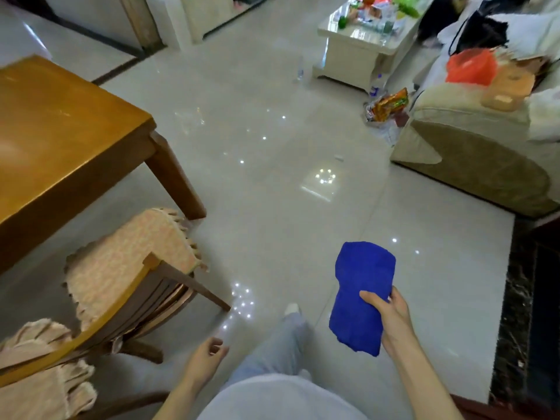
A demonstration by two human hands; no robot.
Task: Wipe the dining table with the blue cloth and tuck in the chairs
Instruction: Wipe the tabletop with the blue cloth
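Gripped in our right hand (pixel 391 319): folded soft blue microfibre cloth (pixel 360 295), over the floor, well apart from the wooden dining table (pixel 60 131). Left hand (pixel 209 356) empty, loosely curled. Light, limp; we judge pinching the fold suffices.

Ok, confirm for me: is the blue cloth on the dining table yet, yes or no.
No, the blue cloth hangs from the right hand over the floor, well clear of the dining table.
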